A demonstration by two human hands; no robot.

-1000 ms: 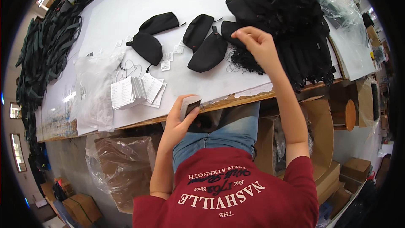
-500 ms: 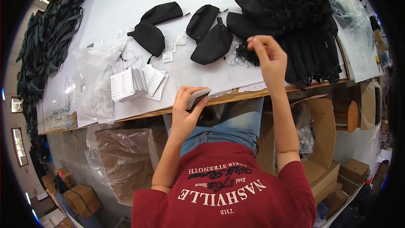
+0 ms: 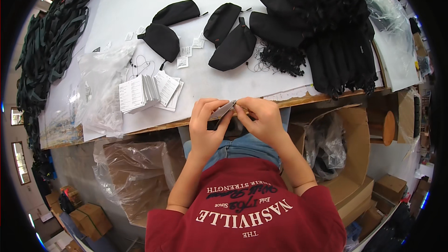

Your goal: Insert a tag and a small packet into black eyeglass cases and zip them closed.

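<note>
My left hand [image 3: 201, 126] is closed on a small card tag [image 3: 225, 110], pale on one face and dark on the other, just off the table's front edge. My right hand [image 3: 262, 119] pinches at the tag's upper right corner; whatever lies between its fingertips is too small to make out. Beyond them on the white table is a stack of printed white tags [image 3: 135, 94], with loose tags [image 3: 169, 89] fanned beside it. A tangle of thin black strings [image 3: 282, 58] lies to the right. Several black zip pouches [image 3: 161, 42] are spread across the middle.
Many black pouches [image 3: 322, 14] are heaped at the right. Small white labels [image 3: 185, 51] and a clear plastic bag [image 3: 102, 88] lie left of centre. Dark straps [image 3: 51, 42] hang along the left edge. An open cardboard box [image 3: 354, 144] stands below the table's wooden edge [image 3: 298, 99].
My right hand has come down and left from above the string pile to meet the tag in my left hand. The left hand has stayed nearly in place.
</note>
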